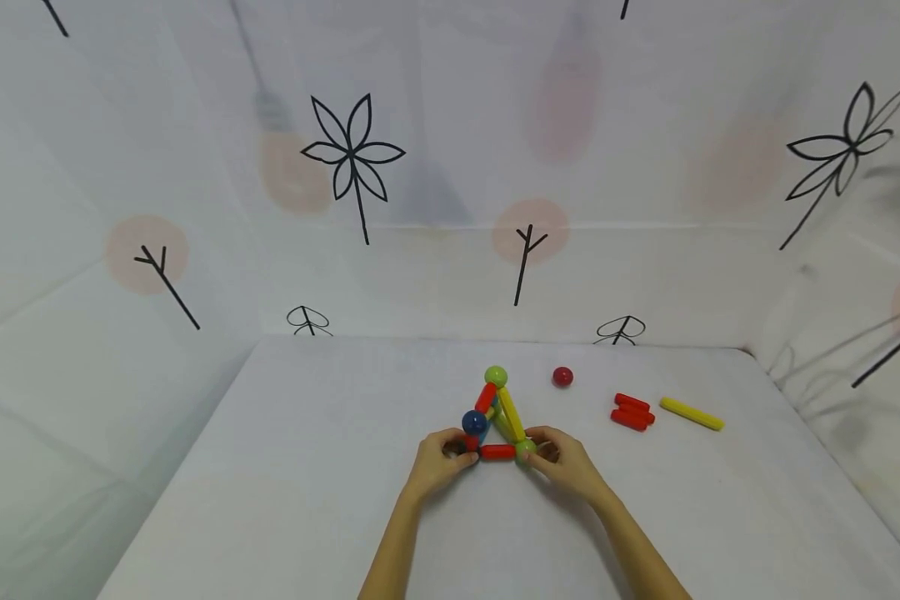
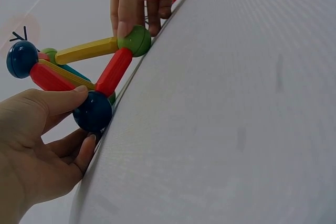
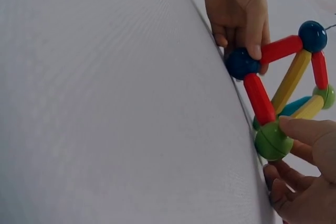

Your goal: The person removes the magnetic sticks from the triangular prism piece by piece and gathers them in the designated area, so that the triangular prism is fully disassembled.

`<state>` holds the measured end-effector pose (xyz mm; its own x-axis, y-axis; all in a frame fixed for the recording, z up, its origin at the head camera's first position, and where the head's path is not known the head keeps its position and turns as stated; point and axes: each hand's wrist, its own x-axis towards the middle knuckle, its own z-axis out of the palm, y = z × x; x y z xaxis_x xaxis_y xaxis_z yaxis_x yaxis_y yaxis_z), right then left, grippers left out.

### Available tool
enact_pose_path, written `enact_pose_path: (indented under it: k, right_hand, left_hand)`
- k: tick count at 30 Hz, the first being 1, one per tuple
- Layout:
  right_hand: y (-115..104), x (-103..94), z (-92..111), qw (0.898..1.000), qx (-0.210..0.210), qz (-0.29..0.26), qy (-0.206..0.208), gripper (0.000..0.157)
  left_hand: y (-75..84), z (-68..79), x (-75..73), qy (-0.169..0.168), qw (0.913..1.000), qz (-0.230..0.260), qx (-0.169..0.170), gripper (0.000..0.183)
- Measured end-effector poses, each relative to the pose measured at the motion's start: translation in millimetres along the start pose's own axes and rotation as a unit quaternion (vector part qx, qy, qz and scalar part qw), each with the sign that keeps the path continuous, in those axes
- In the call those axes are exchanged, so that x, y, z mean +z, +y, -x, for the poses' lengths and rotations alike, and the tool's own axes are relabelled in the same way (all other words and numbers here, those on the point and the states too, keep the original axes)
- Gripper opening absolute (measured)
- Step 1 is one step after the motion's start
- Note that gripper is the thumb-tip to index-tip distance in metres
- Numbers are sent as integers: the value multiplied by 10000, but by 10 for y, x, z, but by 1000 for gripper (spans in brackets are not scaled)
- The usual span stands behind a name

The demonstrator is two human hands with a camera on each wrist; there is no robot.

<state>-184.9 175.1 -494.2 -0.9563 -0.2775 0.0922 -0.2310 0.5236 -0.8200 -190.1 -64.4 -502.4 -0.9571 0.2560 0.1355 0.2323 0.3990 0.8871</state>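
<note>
A frame of coloured rods and balls stands on the white table. My left hand (image 1: 435,465) pinches a dark blue ball (image 2: 93,112) at its near left corner, thumb above and fingers beneath. At the near right corner, a green ball (image 3: 273,141) is gripped by my right hand (image 1: 567,465). A short red rod (image 1: 498,452) joins these two balls. Another red rod (image 3: 282,49) rises from the held blue ball to an upper blue ball (image 1: 475,422). From the right-hand green ball a yellow rod (image 1: 512,414) runs to a far green ball (image 1: 497,377). Teal and yellow rods behind are partly hidden.
A loose red ball (image 1: 562,377) lies behind and right of the frame. Farther right are several short red rods (image 1: 632,412) side by side and a long yellow rod (image 1: 692,413). White patterned sheets (image 1: 435,283) enclose the table (image 1: 292,500) at the back and sides.
</note>
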Motion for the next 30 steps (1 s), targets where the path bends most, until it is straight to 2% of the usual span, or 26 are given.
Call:
enact_pose_path:
  k: [10,21,30]
  right_hand:
    - [-89,72,-21,9979,452,458,96,42]
    - [-90,91,-17,9971,321,660,211,40]
    - [-48,83,-18,9980,214,536,252,39]
  left_hand:
    - [-15,-1,1,15,9999,4,159,24]
    - [9,-1,1,31,10000,-72,48,23]
    - [13,-7,1,38,9999,-98,-59,24]
